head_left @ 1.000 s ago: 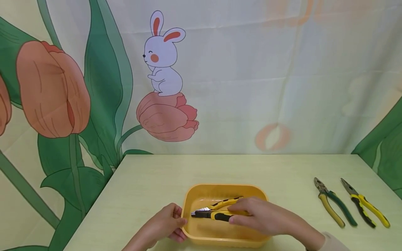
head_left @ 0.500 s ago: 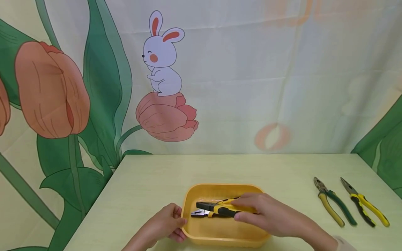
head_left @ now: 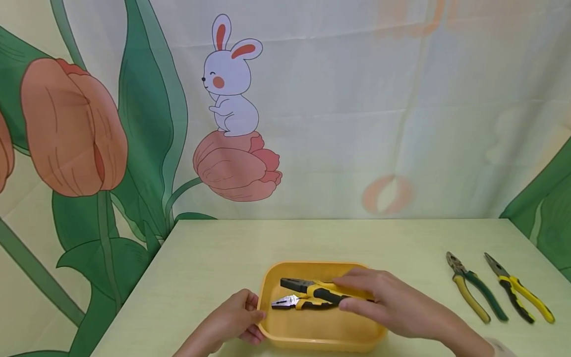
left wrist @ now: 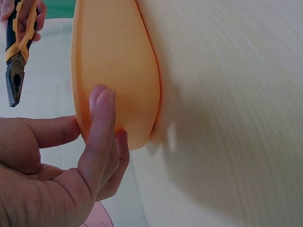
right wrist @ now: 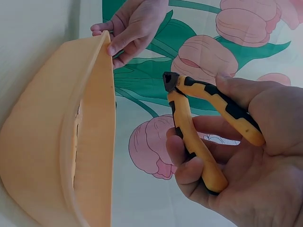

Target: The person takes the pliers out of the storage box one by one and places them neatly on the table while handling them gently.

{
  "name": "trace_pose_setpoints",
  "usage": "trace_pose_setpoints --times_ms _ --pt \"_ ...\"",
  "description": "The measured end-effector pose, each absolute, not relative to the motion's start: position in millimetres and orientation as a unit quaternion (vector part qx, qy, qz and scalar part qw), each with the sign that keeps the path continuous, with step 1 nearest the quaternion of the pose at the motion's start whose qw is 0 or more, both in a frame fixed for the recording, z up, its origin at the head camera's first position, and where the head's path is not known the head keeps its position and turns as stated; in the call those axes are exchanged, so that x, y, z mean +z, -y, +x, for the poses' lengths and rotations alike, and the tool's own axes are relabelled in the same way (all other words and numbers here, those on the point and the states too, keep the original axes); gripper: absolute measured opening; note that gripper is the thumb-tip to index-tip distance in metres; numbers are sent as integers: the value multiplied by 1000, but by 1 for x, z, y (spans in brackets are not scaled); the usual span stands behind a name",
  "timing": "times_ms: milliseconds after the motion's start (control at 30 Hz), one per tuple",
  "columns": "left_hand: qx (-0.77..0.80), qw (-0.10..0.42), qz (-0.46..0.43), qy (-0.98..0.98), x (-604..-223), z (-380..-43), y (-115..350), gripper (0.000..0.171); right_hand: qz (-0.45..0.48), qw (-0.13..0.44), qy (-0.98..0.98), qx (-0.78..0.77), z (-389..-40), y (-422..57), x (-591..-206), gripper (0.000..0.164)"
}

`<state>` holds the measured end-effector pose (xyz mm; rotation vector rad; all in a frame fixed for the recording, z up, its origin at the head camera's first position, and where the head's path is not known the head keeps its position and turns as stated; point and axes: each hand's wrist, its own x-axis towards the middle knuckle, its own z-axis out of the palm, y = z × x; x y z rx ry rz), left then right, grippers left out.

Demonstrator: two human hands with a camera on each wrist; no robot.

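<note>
My right hand [head_left: 401, 307] grips a pair of pliers [right wrist: 191, 127] by its yellow-and-black handles, which stand spread apart in the right wrist view. In the head view the dark blunt head of these pliers points left, above the yellow plastic bin [head_left: 325, 342]. Under them, on the bin's floor, lies a second pair of pliers [head_left: 287, 301] with a shiny head and yellow-and-black handles, partly hidden by the held pair. My left hand [head_left: 236, 315] pinches the bin's left rim; the left wrist view shows its thumb and fingers on either side of the wall [left wrist: 118, 61].
To the right on the pale tabletop [head_left: 223, 248] lie green-and-tan handled pliers [head_left: 475, 290] and yellow-and-black long-nose pliers [head_left: 519, 290], side by side. A printed curtain [head_left: 334, 114] with a rabbit and tulips hangs behind the table.
My right hand has raised the held pliers off the other pair and shifted slightly right, uncovering more of the pair in the bin. The left hand stays on the rim.
</note>
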<state>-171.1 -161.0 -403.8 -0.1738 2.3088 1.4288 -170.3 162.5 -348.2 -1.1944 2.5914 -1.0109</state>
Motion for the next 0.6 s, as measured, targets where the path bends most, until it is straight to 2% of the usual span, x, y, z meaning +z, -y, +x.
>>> trace_pose_setpoints --times_ms 333,600 --pt "501 214 -78 -835 -402 -172 159 19 -378 48 -861 -336 -171 -174 -337 44" --pt "519 207 -57 -827 -402 -170 161 19 -340 34 -874 -345 -171 -189 -328 47"
